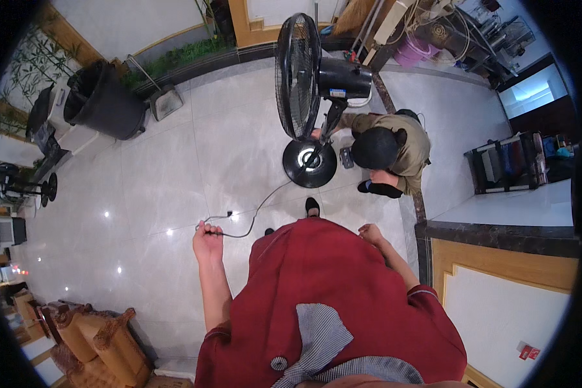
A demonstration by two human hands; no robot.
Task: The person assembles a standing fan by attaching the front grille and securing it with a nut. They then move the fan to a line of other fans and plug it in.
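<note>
My left hand point(208, 236) is closed around a thin black power cord point(255, 216). One end of the cord, with a dark plug point(229, 213), dangles past my fingers; the other runs to the round base of a black pedestal fan point(310, 164). Its caged head point(299, 76) faces left, with the motor housing point(344, 79) on the right. Beside my red jacket, my right hand point(370, 234) hangs with loosely bent fingers and nothing visible in it. A person in a dark cap point(375, 148) crouches right of the fan, one hand at its pole. A small dark object point(347, 157) lies by the base.
A black bin point(103, 100) and a dustpan point(167, 102) stand at the far left. Carved wooden chairs point(103, 343) are at the near left. To the right are a rack point(507, 161) and a wood-trimmed wall point(498, 291). A pink tub point(415, 52) sits at the back.
</note>
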